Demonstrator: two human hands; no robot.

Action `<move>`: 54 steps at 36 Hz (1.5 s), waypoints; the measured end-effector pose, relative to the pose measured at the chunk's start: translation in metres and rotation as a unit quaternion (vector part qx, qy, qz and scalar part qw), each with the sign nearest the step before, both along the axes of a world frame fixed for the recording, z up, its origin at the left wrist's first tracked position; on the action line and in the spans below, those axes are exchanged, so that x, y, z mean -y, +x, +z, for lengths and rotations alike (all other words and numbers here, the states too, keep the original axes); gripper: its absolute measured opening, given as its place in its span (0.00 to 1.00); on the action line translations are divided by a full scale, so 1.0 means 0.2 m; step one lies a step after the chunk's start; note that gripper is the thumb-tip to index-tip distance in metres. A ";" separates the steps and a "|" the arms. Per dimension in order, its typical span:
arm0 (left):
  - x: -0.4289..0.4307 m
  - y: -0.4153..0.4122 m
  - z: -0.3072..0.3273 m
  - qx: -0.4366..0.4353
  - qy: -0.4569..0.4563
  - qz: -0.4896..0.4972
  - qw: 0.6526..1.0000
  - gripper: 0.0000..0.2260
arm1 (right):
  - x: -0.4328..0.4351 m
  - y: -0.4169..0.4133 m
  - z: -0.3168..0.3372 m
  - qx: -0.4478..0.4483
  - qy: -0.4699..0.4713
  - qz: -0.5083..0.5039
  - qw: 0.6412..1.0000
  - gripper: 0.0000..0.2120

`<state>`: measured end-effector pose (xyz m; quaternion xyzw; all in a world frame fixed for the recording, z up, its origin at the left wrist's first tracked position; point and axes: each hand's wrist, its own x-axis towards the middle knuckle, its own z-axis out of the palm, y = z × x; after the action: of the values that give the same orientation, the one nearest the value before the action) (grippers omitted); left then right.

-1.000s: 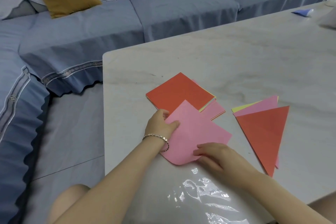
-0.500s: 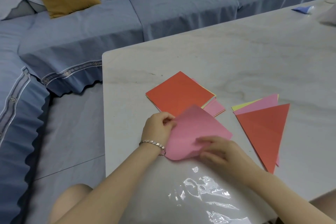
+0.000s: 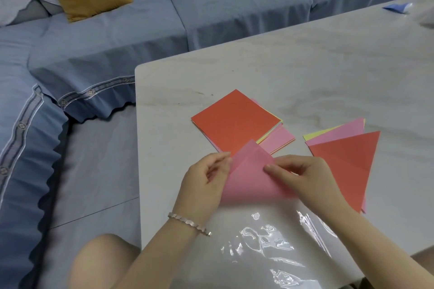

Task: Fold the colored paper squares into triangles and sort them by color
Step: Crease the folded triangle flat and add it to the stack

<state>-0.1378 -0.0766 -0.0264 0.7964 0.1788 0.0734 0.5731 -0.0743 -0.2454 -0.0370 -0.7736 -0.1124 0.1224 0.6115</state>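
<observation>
Pink sheet [image 3: 249, 178] was at the near table [image 3: 305, 65] edge, in front of the unfolded stack [image 3: 234, 122], doubled over on itself. Left hand [image 3: 206, 185] pinched its left corner, probably to anchor it. Right hand [image 3: 305, 178] pinched the raised flap between thumb and fingers, apparently to align corners before creasing. Folded triangles [image 3: 345, 159] lay to the right, mixed red, pink and yellow, so not yet sorted. One second earlier the sheet lay almost flat under both hands. Since then the near corner had been lifted towards the far one.

Soft even daylight, glare on the plastic sheet [image 3: 270, 241], hands slightly motion-blurred, edges bowed.
</observation>
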 end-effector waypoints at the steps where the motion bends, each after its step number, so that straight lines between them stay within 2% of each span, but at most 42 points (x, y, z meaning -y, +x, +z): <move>1: 0.02 -0.01 0.01 0.014 0.006 0.002 1.000 0.10 | 0.00 -0.01 0.00 -0.004 0.003 -0.001 1.000 0.05; 5: 0.08 -0.01 0.02 0.079 0.074 0.001 0.994 0.22 | -0.02 -0.04 0.03 0.001 0.013 -0.013 1.000 0.07; 8: 0.11 -0.02 -0.01 0.116 0.110 0.011 0.987 0.20 | -0.03 -0.05 0.06 0.021 0.007 -0.026 0.999 0.08; 14: 0.14 -0.05 0.00 0.155 0.097 0.022 0.983 0.17 | -0.03 -0.08 0.09 0.040 0.007 -0.045 0.998 0.07; 21: 0.13 -0.07 0.00 0.151 0.096 0.035 0.983 0.17 | -0.04 -0.10 0.10 0.046 0.038 -0.064 0.996 0.11; 27: 0.13 -0.07 0.02 0.140 0.078 0.048 0.986 0.19 | -0.04 -0.11 0.12 0.059 0.019 -0.063 0.996 0.15; 36: 0.12 -0.07 0.03 0.117 0.028 0.031 0.992 0.16 | -0.04 -0.11 0.14 0.046 0.023 -0.051 0.997 0.12; 44: 0.13 -0.08 0.04 0.115 0.019 0.033 0.993 0.19 | -0.03 -0.11 0.15 0.021 0.024 -0.041 0.999 0.09; 54: 0.14 -0.07 0.05 0.103 -0.015 0.053 0.993 0.19 | -0.03 -0.11 0.16 0.035 0.006 -0.005 0.999 0.12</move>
<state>-0.1526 -0.1040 -0.0172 0.7650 0.1622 0.1826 0.5959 -0.0961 -0.2395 -0.0052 -0.7741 -0.1308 0.0915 0.6126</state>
